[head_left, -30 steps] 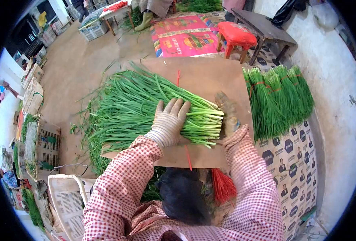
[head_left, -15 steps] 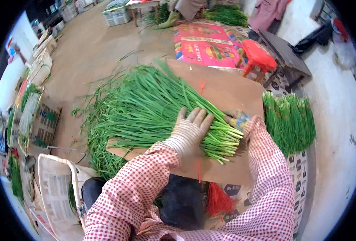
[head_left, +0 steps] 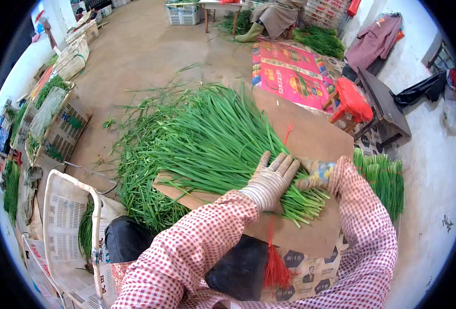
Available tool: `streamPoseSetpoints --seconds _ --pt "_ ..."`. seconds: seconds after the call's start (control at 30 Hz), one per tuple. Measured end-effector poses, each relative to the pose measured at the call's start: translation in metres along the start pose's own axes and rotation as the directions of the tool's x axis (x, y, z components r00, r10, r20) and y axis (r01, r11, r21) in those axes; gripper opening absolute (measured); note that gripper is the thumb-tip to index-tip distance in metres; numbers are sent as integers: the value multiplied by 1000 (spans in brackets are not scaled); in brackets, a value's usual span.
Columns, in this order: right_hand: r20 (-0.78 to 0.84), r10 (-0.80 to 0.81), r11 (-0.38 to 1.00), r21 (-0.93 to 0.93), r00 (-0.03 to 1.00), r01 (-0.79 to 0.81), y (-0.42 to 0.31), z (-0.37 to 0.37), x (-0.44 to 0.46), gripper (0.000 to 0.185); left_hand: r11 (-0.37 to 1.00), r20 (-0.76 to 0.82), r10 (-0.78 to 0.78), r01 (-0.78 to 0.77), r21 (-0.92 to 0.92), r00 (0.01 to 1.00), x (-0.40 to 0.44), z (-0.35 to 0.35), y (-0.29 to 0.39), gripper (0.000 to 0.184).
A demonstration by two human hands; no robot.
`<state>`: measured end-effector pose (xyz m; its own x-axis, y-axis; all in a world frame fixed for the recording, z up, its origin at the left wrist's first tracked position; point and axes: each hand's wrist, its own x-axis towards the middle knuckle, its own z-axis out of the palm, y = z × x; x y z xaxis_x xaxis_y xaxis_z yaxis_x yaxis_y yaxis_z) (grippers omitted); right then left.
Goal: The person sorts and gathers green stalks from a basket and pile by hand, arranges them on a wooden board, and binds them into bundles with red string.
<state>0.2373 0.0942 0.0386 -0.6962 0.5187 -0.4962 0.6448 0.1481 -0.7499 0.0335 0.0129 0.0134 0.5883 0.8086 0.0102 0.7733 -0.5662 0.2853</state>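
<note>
A large bundle of green chives [head_left: 212, 136] lies fanned out on a brown cardboard sheet [head_left: 310, 121], pale stem ends toward the right. Flat across the bundle near those ends rests my gloved left hand [head_left: 271, 177], open with fingers extended. My gloved right hand [head_left: 314, 174] is against the stem ends from the right; its fingers are blurred and partly hidden, so its grip is unclear. A thin red tie [head_left: 288, 135] shows on the cardboard beyond the bundle. Red strings [head_left: 278, 268] hang from the near edge.
Tied chive bundles [head_left: 380, 177] stand at the right. Loose leaves [head_left: 148, 198] pile at the left. A white crate [head_left: 71, 221] sits near my left knee. A red-topped stool [head_left: 350, 103] and dark bench [head_left: 385, 108] are beyond. Another person's boot [head_left: 249, 33] shows at the back.
My head view has shifted, so the scene appears moved. My left hand still lies on the chives. My right hand has moved nearer my left, along the stem ends.
</note>
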Motion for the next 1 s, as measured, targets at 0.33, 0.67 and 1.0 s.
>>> streamPoseSetpoints --seconds 0.33,0.67,1.0 --pt "-230 282 726 -583 931 -364 -51 54 -12 131 996 49 -74 76 -53 996 7 -7 8 123" --pt "-319 295 732 -530 900 -428 -38 60 -11 124 986 324 165 -161 -39 932 59 -37 -41 136" --pt "-401 154 809 -473 903 -348 -36 70 -20 117 999 536 6 -26 30 844 58 -49 -27 117"
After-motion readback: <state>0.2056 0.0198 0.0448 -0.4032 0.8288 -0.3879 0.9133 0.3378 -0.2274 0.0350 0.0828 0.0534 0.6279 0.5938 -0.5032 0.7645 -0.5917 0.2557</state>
